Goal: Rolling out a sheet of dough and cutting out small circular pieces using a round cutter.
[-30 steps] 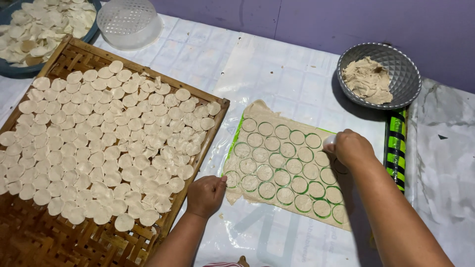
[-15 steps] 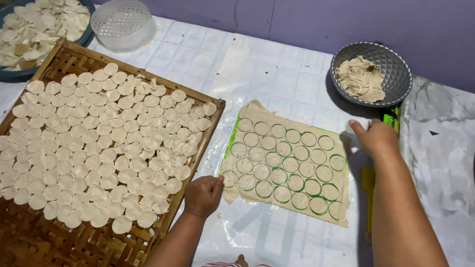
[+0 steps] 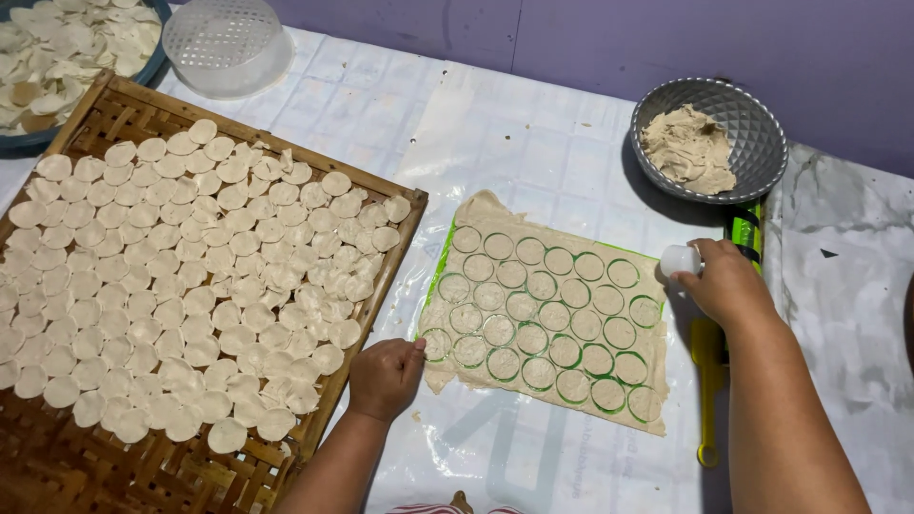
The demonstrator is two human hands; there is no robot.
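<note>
**Cut dough sheet between my hands**

My left hand (image 3: 386, 376) is curled into a loose fist at the near left corner of the dough sheet (image 3: 547, 319), fingertips pressed together and touching the sheet's edge by the nearest cut circle. I cannot tell whether I am pinching the dough itself or only resting on it.

My right hand (image 3: 728, 284) sits just off the right edge of the sheet, fingers wrapped around a small white round cutter (image 3: 681, 259) whose end sticks out toward the left. The cutter is held just beside the sheet's far right corner.

The dough sheet lies flat in the middle of the table on a green mat (image 3: 440, 268) that shows along its left edge and through the rings cut in rows across it. The table is covered with clear plastic sheeting (image 3: 533, 143).

To the left, a woven bamboo tray (image 3: 124, 105) is packed with pale dough discs (image 3: 190, 286). Far right stands a grey metal bowl (image 3: 752, 124) holding a lump of dough (image 3: 690, 148). Under my right wrist lies a yellow-handled tool (image 3: 706, 381). At the far left are a clear plastic container (image 3: 226, 43) and a blue dish (image 3: 29, 138) of more pieces.
</note>
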